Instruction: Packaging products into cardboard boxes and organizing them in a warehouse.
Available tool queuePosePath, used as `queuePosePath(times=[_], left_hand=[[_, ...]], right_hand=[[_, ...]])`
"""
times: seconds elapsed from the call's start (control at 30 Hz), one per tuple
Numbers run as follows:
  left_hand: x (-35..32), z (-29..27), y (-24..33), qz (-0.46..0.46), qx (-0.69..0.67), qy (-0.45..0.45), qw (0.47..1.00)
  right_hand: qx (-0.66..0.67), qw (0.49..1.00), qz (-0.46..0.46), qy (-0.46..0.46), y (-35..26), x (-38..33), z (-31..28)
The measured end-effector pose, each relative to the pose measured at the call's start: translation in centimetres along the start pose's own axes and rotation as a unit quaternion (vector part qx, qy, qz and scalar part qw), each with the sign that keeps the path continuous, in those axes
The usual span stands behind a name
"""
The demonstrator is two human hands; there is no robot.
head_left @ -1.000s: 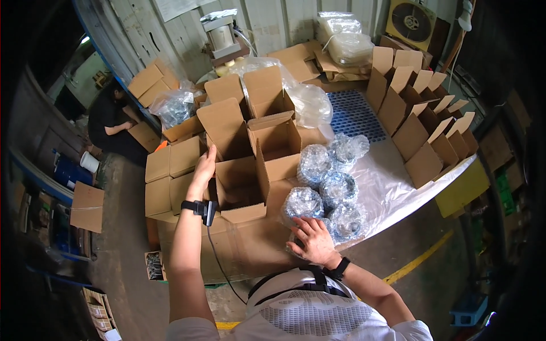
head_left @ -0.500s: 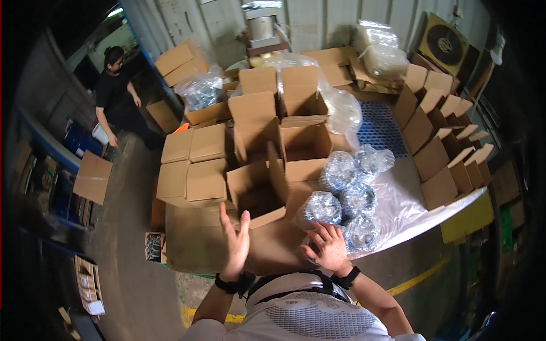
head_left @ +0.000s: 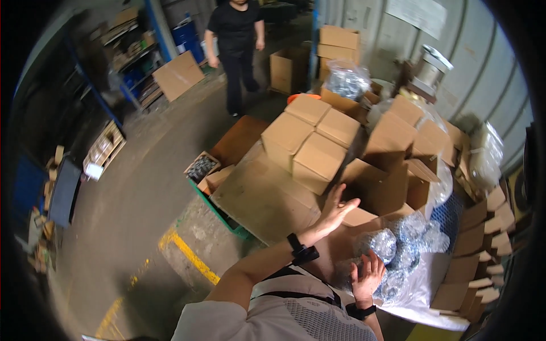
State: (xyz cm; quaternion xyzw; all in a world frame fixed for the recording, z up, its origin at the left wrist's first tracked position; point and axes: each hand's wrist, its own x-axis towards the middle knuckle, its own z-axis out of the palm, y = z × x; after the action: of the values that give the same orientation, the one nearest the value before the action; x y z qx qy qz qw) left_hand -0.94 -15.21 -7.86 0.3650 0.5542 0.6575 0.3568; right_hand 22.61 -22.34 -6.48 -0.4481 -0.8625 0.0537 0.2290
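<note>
My left hand (head_left: 335,212) is open, fingers stretched and thumb apart, at the near edge of an open cardboard box (head_left: 365,184) with raised flaps. Nothing is in that hand. To its right, my right hand (head_left: 369,277) is open with fingers spread and slightly bent, over the near side of several round bundles in clear bubble wrap (head_left: 405,257). Whether its fingertips touch the wrap I cannot tell. Closed cardboard boxes (head_left: 319,153) stand in a block left of the open box. More open boxes (head_left: 391,133) stand behind it.
On the right stand several open cartons (head_left: 462,281) in a row, near a blue mesh sheet (head_left: 448,220). A crate of small metal parts (head_left: 202,167) sits at the table's left end. Beyond, a person in black (head_left: 234,34) stands on the floor near a leaning cardboard sheet (head_left: 177,75).
My view has swung left, shifting the table rightward in the picture. My left hand has moved right along the open box's near edge. The person in black now faces this way.
</note>
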Motion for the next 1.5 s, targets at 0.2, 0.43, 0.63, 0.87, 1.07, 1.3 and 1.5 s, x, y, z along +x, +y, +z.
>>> queuePosePath(times=[0.2, 0.43, 0.63, 0.87, 1.07, 1.3, 1.5], left_hand=[[-2.0, 0.3, 1.1, 0.051, 0.154, 0.03, 0.986], [-6.8, -4.5, 2.4, 0.148, 0.27, 0.031, 0.951], [-11.2, -6.1, 1.6, 0.084, 0.273, -0.141, 0.948], [-14.3, -5.3, -0.1, 0.054, 0.372, -0.363, 0.853], [-18.5, -7.0, -1.7, 0.024, 0.41, -0.442, 0.797], [-18.4, -5.3, -1.1, -0.002, 0.435, -0.459, 0.775], [-19.1, -6.6, 0.5, -0.053, 0.475, -0.472, 0.741]], right_hand=[[-0.029, 0.999, -0.006, -0.017, 0.6, -0.6, 0.4], [-0.046, 0.999, -0.02, -0.006, 0.8, -1.0, 0.7], [-0.046, 0.999, -0.023, -0.003, 0.8, -1.2, 1.3], [-0.057, 0.998, 0.027, 0.029, 0.6, -1.3, 0.2], [0.01, 1.0, -0.003, 0.012, -0.4, -0.2, -0.3], [0.012, 0.999, 0.035, 0.029, 0.5, -1.6, -0.7], [-0.014, 0.999, 0.012, 0.031, 0.7, -1.4, 0.8]])
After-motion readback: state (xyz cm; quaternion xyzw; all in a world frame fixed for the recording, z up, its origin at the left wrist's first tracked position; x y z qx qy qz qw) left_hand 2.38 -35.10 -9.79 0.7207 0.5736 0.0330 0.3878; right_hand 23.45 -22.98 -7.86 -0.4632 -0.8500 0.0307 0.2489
